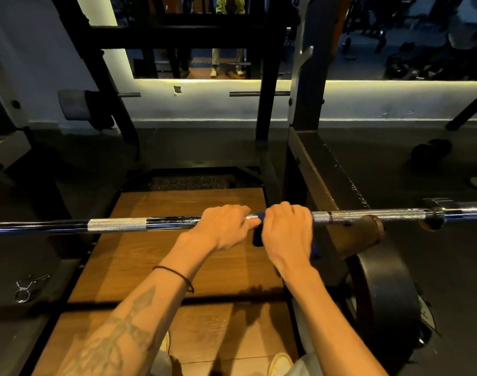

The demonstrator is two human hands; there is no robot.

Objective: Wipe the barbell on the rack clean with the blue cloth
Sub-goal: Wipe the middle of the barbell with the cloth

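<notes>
A chrome barbell (139,224) runs across the view at waist height, resting on the rack. My left hand (226,226) grips the bar just left of its middle. My right hand (287,232) is wrapped round the bar right beside it, with the blue cloth (257,236) bunched under its fingers. Only a small dark blue fold shows between the two hands and below the right palm. The hands almost touch.
The black rack upright and safety arm (316,169) stand close on the right. A black weight plate (386,291) leans below the bar at right. A wooden platform (193,256) lies underfoot. A spring collar (28,287) lies on the floor at left. A mirror (204,36) is ahead.
</notes>
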